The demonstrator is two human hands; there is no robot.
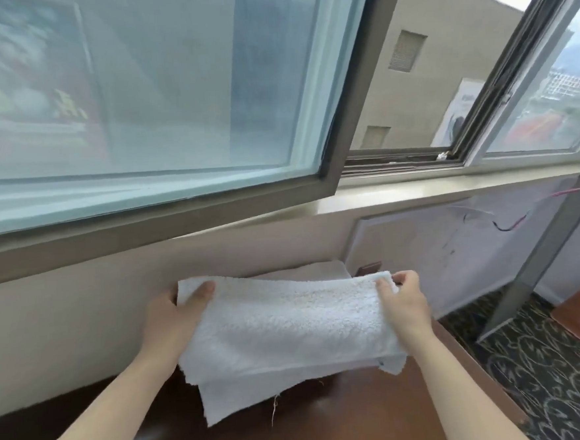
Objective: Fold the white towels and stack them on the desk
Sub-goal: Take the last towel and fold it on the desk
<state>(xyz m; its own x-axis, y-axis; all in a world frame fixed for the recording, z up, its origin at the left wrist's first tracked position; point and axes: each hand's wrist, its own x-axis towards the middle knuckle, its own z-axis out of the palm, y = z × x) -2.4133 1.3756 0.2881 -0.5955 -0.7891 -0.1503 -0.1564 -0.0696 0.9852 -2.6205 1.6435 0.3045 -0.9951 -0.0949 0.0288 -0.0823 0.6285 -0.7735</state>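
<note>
Between your left hand (173, 314) and right hand (404, 303), each pinching a far corner, the folded white terry towel (289, 333) sags, soft and light; keep hold at those corners.

A folded white towel (289, 326), layered edges hanging uneven, is held above the brown desk (347, 418)
</note>
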